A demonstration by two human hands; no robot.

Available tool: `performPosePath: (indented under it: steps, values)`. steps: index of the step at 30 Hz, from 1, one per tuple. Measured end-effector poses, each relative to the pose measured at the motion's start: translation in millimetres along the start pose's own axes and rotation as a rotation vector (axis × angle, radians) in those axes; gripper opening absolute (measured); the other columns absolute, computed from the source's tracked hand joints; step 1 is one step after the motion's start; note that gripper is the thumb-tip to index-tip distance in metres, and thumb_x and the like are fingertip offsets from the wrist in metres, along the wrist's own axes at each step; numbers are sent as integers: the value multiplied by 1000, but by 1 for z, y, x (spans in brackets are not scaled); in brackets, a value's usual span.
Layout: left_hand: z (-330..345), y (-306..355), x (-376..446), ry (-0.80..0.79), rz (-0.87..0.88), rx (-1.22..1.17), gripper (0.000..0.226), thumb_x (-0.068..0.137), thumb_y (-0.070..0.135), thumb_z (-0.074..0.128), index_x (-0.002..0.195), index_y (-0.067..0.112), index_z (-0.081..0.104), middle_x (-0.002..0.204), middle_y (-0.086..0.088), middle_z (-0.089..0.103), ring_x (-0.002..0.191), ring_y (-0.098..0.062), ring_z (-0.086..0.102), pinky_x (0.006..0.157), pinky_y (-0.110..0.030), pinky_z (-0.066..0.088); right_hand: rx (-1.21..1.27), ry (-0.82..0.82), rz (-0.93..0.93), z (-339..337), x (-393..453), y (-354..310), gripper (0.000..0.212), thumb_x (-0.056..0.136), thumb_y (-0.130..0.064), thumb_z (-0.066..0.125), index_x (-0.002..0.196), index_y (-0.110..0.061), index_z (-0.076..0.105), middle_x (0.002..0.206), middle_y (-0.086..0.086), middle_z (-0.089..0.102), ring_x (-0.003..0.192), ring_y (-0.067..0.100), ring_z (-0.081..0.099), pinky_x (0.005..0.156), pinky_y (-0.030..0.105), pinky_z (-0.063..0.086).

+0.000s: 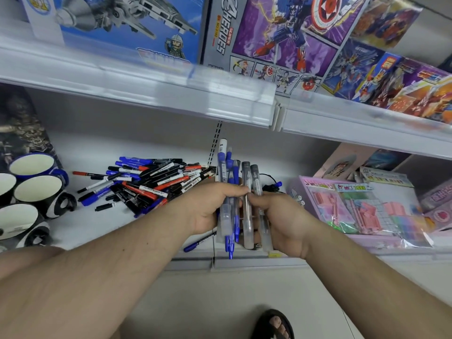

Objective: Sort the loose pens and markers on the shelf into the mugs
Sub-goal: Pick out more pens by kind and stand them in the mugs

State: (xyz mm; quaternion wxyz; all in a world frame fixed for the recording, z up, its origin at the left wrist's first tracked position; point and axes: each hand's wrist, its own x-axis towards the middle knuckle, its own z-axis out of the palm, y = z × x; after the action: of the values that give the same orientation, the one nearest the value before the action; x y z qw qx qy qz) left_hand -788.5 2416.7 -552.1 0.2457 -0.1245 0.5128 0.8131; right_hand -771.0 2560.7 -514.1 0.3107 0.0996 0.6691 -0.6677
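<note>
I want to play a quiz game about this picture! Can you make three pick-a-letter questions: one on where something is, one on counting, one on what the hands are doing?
1. Where are the mugs?
A. left end of the shelf
B. on the floor
C. on the top shelf

2. How many mugs show?
A. one
B. four
C. nine

3. What are the hands doing?
A. hanging empty
B. gripping a bunch of pens
C. lifting a mug

Answers:
1 A, they stand left of the pen pile.
2 B, four white insides can be counted.
3 B, the left hand and right hand both curl round pens.
</note>
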Motion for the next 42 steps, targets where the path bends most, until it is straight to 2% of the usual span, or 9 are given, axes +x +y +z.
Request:
performPosePath:
  steps: [6,12,15,19,27,30,34,38,42]
  values:
    - [5,-12,1,15,24,-39,24,83,5,68,107,5,72,103,-15,74,85,-25,70,73,-37,58,-75,-116,14,5,1,2,49,81,11,31,118,-4,60,99,22,64,79,37,64,69,57,57]
    - [9,-16,1,44,26,-89,8,83,7,71,91,10,73,78,-9,75,63,-19,71,60,-32,56,-300,-84,-27,7,6,1,49,70,7,42,110,-16,58,90,14,69,85,36,63,85,68,47]
    - [10,-11,-1,1,28,-166,15,77,8,71,91,9,72,79,-9,74,65,-21,71,61,-32,57,-303,-96,29,1,6,-2,54,56,-1,45,108,-5,55,85,18,63,70,32,60,69,50,53]
    - [10,-3,0,-63,42,-254,17,70,13,68,86,8,73,77,-5,72,67,-20,69,73,-35,57,-281,-168,157,-5,-1,-6,29,70,6,38,91,-5,54,72,17,50,50,24,47,51,26,46]
    - [15,9,5,59,167,-380,14,70,14,72,79,11,61,62,-3,60,55,-20,65,63,-37,58,-222,-119,28,-24,-17,-8,16,93,-12,52,107,-7,58,96,19,57,56,27,57,51,30,50]
    - [9,15,9,152,165,-534,18,87,16,68,72,14,56,58,-1,59,52,-19,65,70,-39,57,-93,-26,-83,-36,-25,-4,37,83,-26,65,113,-7,59,98,21,61,54,23,57,47,27,48]
    - [13,8,13,191,135,-523,24,91,19,66,70,14,54,55,0,59,48,-16,62,72,-33,55,153,179,-80,-26,-21,9,12,96,-16,59,93,-5,61,81,16,65,48,12,56,43,19,47]
    - [20,-5,19,217,75,-487,21,90,19,67,73,13,55,62,0,60,53,-15,61,63,-26,54,412,330,-15,-28,-11,14,20,99,-2,52,81,0,59,60,8,64,63,14,59,49,15,54]
    - [24,-12,24,196,53,-452,13,88,17,69,77,14,62,70,-1,62,62,-17,63,67,-29,57,396,385,-3,-44,-9,14,15,97,3,51,84,1,59,76,12,60,69,16,61,49,16,54]
